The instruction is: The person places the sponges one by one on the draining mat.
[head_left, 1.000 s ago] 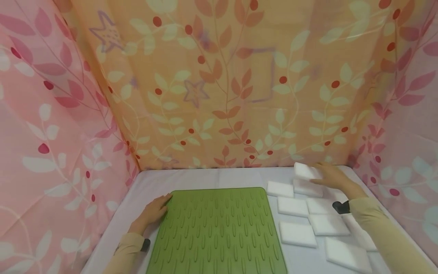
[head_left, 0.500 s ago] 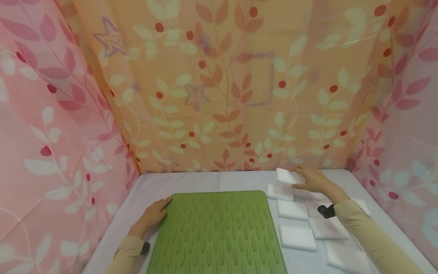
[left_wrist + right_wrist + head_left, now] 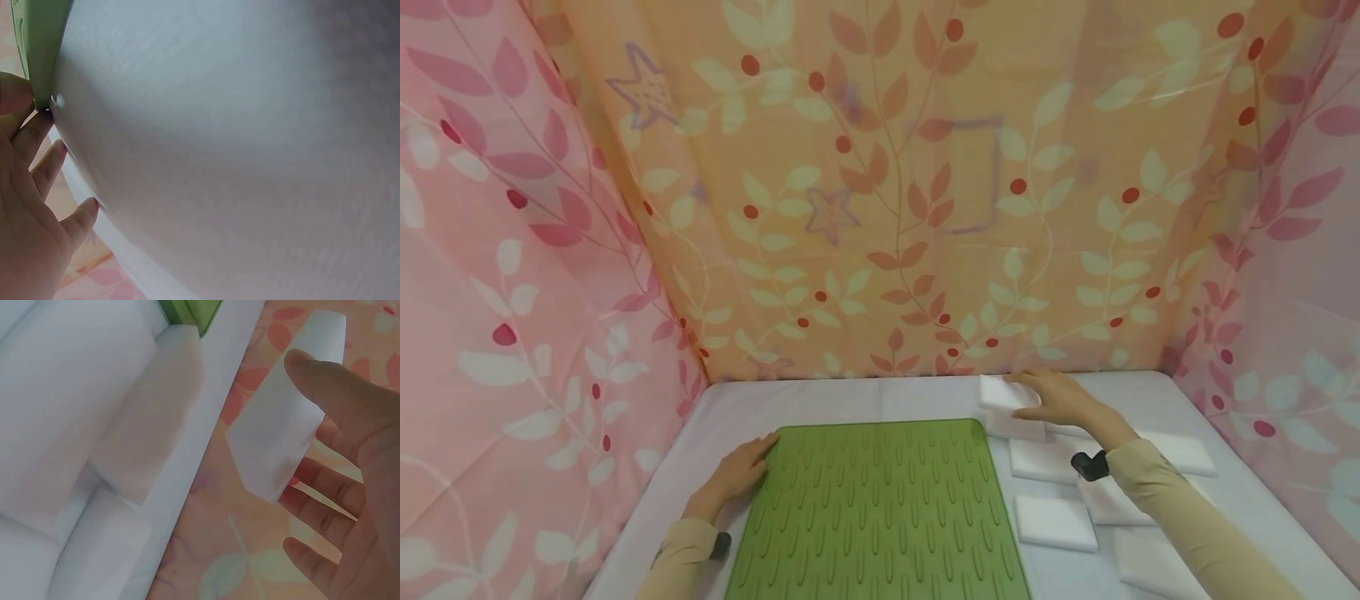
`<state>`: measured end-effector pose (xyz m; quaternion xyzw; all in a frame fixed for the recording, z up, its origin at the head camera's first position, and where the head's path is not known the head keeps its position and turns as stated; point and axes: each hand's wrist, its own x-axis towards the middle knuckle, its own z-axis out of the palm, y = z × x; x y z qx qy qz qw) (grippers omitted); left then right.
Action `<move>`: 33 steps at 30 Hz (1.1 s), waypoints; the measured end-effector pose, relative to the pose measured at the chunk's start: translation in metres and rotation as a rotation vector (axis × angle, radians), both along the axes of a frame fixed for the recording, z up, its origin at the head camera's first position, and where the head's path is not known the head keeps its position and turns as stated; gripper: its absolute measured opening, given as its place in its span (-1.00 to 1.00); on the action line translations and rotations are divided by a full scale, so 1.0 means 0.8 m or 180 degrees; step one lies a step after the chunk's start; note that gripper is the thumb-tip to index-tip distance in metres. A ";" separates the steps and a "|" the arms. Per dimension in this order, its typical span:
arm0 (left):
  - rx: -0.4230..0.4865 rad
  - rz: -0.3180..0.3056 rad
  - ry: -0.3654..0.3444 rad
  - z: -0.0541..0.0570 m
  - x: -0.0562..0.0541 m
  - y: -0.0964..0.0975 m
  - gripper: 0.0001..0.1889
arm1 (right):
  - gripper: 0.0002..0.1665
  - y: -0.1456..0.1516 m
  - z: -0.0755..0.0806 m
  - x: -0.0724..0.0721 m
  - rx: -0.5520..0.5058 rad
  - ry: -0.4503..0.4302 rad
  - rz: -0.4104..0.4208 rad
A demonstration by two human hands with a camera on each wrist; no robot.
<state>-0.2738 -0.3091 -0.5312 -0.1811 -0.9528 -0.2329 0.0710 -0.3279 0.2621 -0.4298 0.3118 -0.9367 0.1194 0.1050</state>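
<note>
My right hand (image 3: 1056, 400) pinches a white sponge (image 3: 284, 412) by one end, thumb on one face and fingers behind, as the right wrist view shows. It is raised above the other white sponges (image 3: 1052, 523), near the back edge of the table. A green rubbery mat (image 3: 880, 508) with rows of raised ridges lies in the middle. My left hand (image 3: 733, 471) rests at the mat's back left corner. In the left wrist view its fingers (image 3: 81, 219) are spread loosely along the mat's edge and the white cloth.
Several white sponges lie flat to the right of the mat, some partly hidden under the right forearm (image 3: 1195, 517). A white cloth (image 3: 835, 400) covers the table. Flowered curtains (image 3: 880, 208) stand behind it and on both sides.
My right hand has carried the sponge left, from over the far right sponges to near the mat's back right corner. My left hand has stayed at the mat's corner.
</note>
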 end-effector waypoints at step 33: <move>0.0034 0.0018 -0.0402 0.013 0.000 0.000 -0.48 | -0.27 -0.090 -0.033 0.002 0.0150 -0.0215 0.0311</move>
